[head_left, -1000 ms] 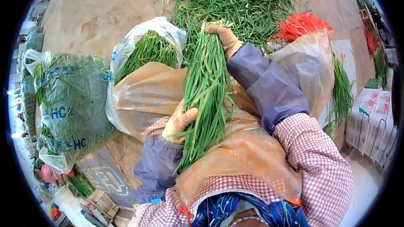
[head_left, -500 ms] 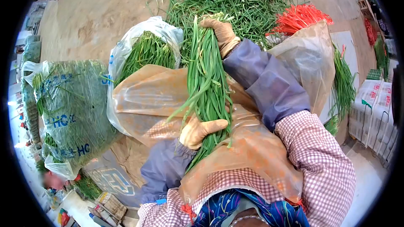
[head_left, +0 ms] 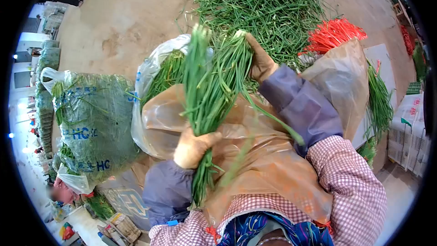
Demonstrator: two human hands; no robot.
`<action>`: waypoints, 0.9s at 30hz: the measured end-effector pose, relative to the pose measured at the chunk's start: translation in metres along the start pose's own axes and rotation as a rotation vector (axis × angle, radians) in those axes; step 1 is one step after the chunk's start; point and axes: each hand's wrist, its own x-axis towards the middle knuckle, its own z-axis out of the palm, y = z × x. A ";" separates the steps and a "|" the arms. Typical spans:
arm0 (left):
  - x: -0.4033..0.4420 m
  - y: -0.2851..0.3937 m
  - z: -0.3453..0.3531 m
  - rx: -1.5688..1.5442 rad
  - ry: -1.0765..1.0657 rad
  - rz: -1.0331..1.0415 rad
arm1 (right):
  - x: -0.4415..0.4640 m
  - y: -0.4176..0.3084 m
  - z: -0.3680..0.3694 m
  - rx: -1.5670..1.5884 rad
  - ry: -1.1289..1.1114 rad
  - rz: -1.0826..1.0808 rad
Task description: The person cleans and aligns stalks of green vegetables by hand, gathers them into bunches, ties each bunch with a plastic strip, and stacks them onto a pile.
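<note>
A bunch of long green stalks (head_left: 207,95) hangs over my lap, its pale ends at the top and its left part blurred. My left hand (head_left: 195,146), in a tan glove, is wrapped round the lower part of the bunch. At the upper right of the bunch, my gloved right hand (head_left: 262,59) grips it just below the pale ends; its fingers are partly hidden behind the stalks. A few loose stalks stick out to the lower right over the translucent apron (head_left: 268,168).
A large pile of green stalks (head_left: 259,4) lies on the floor ahead. Red strips (head_left: 337,35) are at the right. An open plastic bag (head_left: 142,79) of stalks and a full wrapped bag (head_left: 98,125) stand left. White crates (head_left: 407,130) are far right. A person (head_left: 63,192) is far left.
The bunch has spread into two parts at the top, and one part is blurred. My left hand has shifted left with the lower stalks. Several stalks now stick out to the right.
</note>
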 end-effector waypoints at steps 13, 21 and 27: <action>-0.002 0.022 -0.041 0.558 0.438 0.470 | -0.037 0.091 0.091 -0.243 -0.223 0.203; -0.059 0.022 -0.075 0.072 0.339 -0.002 | -0.032 0.058 0.067 -0.409 -0.207 0.579; -0.080 -0.005 -0.096 -0.052 0.259 -0.057 | 0.004 -0.044 0.033 -0.094 -0.443 -0.384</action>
